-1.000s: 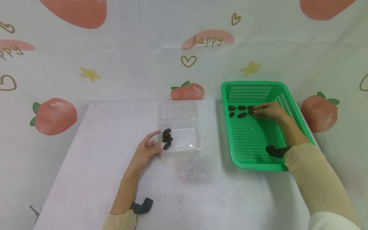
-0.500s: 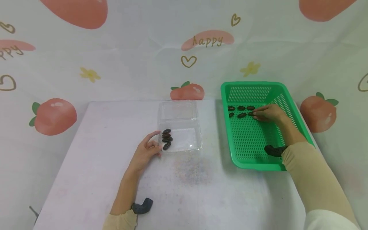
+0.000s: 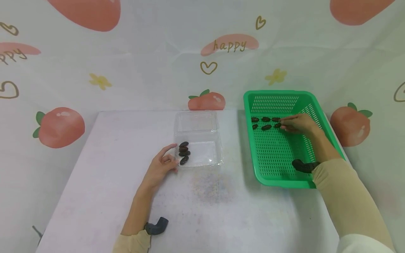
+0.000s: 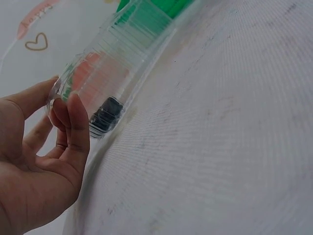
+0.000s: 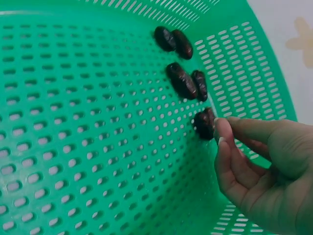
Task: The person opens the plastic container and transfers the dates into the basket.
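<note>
My right hand [image 3: 296, 123] reaches into the green basket [image 3: 257, 172]. In the right wrist view its thumb and index finger pinch the near end of a dark brown date [image 5: 204, 123]. That date lies at the right end of two short rows; other dates, such as one [image 5: 181, 81], sit beside it. At the left, my left hand [image 3: 162, 165] rests index finger and thumb against the left side of a clear plastic clamshell box [image 3: 205, 163], with its lid up. Several dates [image 3: 184, 151] lie along the inside left of that box, seen through the plastic as dark shapes in the left wrist view.
The white table [image 3: 120, 140] carries the clamshell box in the middle and the basket at its right edge. Behind stands a white backdrop cloth [image 3: 152, 70] printed with fruit. The basket's raised rim surrounds my right hand.
My right fingers have drawn slightly to the right, and the date at their tips shows more and has shifted a little with them. The left hand and box have stayed put.
</note>
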Motion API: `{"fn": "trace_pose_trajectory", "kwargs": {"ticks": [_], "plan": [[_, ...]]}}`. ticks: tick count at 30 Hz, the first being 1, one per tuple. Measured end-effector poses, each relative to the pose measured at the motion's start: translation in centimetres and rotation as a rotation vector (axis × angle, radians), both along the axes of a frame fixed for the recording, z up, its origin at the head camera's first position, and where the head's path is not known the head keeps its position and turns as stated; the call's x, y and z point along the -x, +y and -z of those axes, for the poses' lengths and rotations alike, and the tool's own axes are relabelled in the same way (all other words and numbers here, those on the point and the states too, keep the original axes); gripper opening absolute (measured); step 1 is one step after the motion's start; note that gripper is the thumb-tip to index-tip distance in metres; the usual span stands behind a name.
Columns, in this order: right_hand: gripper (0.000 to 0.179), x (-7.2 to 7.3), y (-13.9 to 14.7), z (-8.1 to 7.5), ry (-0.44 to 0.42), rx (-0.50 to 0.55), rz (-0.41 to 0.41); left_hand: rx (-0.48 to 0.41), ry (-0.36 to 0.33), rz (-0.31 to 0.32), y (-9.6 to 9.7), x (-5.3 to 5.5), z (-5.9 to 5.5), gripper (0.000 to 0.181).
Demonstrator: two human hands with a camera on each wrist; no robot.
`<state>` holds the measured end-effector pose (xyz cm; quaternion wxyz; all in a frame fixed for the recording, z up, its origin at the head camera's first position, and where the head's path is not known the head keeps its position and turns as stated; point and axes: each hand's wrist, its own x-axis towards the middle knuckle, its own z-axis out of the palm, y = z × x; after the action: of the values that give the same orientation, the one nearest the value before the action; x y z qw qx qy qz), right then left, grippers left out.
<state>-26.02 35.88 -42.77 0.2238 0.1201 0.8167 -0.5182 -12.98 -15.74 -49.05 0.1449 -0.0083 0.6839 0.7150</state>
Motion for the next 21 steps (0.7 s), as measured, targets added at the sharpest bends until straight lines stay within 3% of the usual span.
{"fn": "trace_pose_trajectory", "kwargs": {"ticks": [10,21], "plan": [[0.052,-0.4,-1.4,-1.9,0.126,-0.012,-0.105,0.003,-0.002,-0.002,0.1,0.0,-0.2,0.065],[0.048,-1.8,-5.2,-4.5,0.268,0.05,-0.115,0.007,0.009,-0.004,0.1,0.0,-0.2,0.065]]}}
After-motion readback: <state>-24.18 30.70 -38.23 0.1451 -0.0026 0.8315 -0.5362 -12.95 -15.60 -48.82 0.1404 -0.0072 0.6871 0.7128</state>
